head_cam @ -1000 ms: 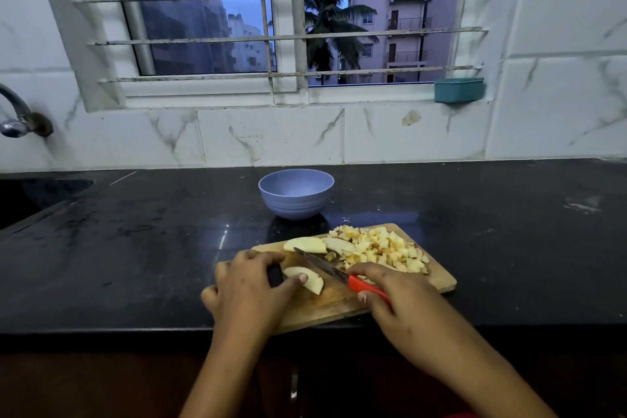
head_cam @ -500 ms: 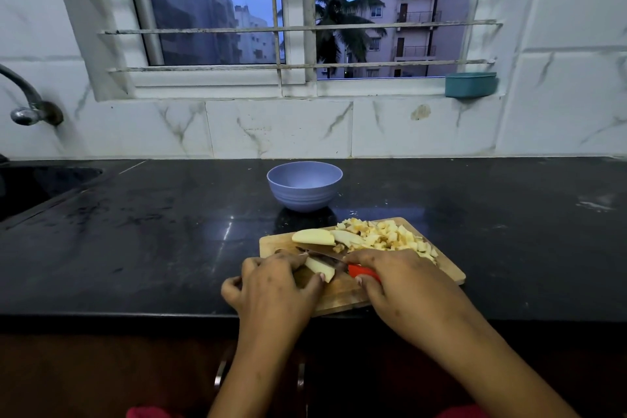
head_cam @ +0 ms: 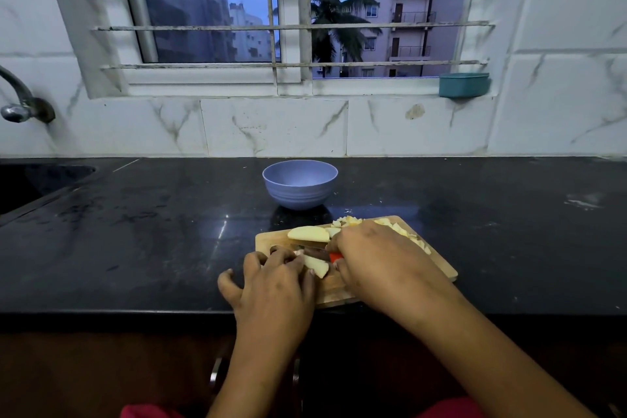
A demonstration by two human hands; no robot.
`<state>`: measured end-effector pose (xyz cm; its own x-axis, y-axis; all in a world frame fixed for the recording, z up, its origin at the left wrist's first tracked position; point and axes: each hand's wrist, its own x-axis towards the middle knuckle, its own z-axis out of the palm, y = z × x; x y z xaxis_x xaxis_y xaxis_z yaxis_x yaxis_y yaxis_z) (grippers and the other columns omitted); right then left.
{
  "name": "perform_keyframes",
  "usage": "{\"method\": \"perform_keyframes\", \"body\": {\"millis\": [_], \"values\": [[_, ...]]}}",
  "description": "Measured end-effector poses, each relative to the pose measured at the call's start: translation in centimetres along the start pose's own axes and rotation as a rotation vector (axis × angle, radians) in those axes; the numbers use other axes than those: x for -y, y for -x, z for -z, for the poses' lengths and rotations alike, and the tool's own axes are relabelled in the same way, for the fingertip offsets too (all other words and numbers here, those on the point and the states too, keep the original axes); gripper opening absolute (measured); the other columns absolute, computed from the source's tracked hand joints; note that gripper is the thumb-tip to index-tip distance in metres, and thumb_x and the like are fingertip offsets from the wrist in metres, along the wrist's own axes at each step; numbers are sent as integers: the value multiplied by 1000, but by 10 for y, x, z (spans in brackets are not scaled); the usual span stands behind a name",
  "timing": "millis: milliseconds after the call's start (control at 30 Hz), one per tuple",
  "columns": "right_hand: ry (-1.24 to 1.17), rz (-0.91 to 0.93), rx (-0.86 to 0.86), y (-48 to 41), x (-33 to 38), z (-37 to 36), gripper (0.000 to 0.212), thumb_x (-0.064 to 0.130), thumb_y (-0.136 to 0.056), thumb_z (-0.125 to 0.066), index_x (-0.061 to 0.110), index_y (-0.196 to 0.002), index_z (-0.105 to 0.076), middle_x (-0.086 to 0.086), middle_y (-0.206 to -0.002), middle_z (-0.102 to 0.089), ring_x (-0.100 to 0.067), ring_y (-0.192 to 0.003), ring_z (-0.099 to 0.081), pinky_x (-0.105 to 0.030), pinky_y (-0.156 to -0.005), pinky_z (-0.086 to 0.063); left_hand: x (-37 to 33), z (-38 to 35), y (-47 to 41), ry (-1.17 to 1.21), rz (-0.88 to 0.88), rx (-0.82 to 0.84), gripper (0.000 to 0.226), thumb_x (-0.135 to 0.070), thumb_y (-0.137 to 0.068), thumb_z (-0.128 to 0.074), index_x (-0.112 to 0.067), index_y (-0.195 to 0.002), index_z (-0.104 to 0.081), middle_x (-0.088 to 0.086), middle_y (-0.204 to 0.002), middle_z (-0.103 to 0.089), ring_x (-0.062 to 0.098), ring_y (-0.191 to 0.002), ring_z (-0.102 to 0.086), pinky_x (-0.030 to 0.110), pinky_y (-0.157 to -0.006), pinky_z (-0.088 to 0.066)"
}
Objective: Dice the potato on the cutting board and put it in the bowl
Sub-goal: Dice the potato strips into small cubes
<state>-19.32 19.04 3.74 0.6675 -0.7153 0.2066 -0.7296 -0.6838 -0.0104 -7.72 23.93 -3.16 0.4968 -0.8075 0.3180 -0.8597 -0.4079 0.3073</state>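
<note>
The left hand [head_cam: 274, 285] has its fingers curled down onto a pale potato wedge [head_cam: 318, 266] on the near-left part of the cutting board [head_cam: 439, 266], pinning it. The right hand [head_cam: 383, 265] is wrapped round the red handle of a knife [head_cam: 334, 257]. Its blade lies across the board just beyond that wedge, close to the left fingertips. That closeness is the main risk: a wedge rocking on its curved side could slip and bring the edge onto a finger. The board's near edge sits by the counter's front, so a hard push might shift it. Behind the blade lies 1 more uncut wedge [head_cam: 308, 233], and past the right hand a heap of diced pieces [head_cam: 402, 231], partly hidden. Farther back the blue bowl [head_cam: 300, 183] stands on the black counter [head_cam: 152, 231], apart from the board; its bottom cannot be seen.
</note>
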Motion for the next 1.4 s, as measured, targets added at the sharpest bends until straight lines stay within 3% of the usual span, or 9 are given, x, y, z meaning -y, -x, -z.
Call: {"method": "perform_keyframes", "body": {"millis": [100, 233, 333, 433, 600, 833, 1000, 1400], "values": [[49, 18, 29, 5, -1, 8, 18, 13, -93, -53, 18, -106, -64, -3, -94, -59, -20, -78, -47, -27, -59, -33, 0, 1, -1, -45, -36, -5, 34, -44, -97, -30, -39, -120, -54, -22, -129, -45, 10, -123, -26, 51, -108, -9], [76, 44, 77, 25, -11, 19, 16, 14, -94, -50, 21, -103, -61, 3, -80, -46, -18, -78, -51, -23, -47, -27, -1, 0, 1, -56, -39, -19, 35, -42, -98, -29, -37, -121, -55, -20, -126, -46, 10, -122, -27, 49, -105, -4], [88, 52, 102, 43, -17, 26, 26, 14, -95, -46, 27, -111, -62, 2, -99, -58, -16, -85, -58, -28, -59, -41, -2, -2, 3, -52, -38, -20, 36, -41, -99, -27, -35, -122, -54, -19, -124, -47, 11, -120, -29, 50, -106, -7], [90, 68, 101, 53, -19, 29, 28, 16, -96, -44, 28, -114, -61, 3, -104, -59, -16, -90, -58, -29, -68, -47, -1, -3, 3, -26, -39, -15, 35, -39, -99, -28, -34, -121, -55, -19, -123, -47, 12, -118, -31, 51, -109, -12], [83, 42, 99, 56, -22, 32, 28, 18, -95, -45, 28, -116, -62, 2, -103, -60, -18, -90, -60, -31, -70, -50, -3, 1, 0, -8, -2, -10, 38, -52, -95, -32, -34, -117, -57, -19, -127, -49, 13, -120, -32, 50, -103, -9], [-30, -18, 84, 57, -34, 48, 29, 33, -96, -51, 38, -124, -60, 8, -120, -60, -14, -104, -59, -34, -86, -51, 2, 5, -8, 116, 48, 40, 44, -64, -87, -42, -40, -124, -48, -18, -130, -48, 13, -124, -31, 45, -101, -16], [-24, -72, -84, 35, -25, 24, 27, 29, -96, -46, 32, -120, -60, 0, -110, -63, -22, -97, -59, -34, -77, -51, 1, -1, -8, 73, 43, 35, 49, -64, -89, -36, -42, -131, -48, -24, -138, -42, 11, -125, -28, 44, -99, -16], [43, -40, -37, 22, -5, 1, 30, 19, -95, -52, 29, -122, -59, 1, -110, -61, -20, -97, -60, -27, -62, -37, 1, -4, -5, 3, 9, 2, 52, -65, -90, -31, -41, -133, -46, -23, -137, -42, 10, -123, -30, 44, -102, -20]]}}
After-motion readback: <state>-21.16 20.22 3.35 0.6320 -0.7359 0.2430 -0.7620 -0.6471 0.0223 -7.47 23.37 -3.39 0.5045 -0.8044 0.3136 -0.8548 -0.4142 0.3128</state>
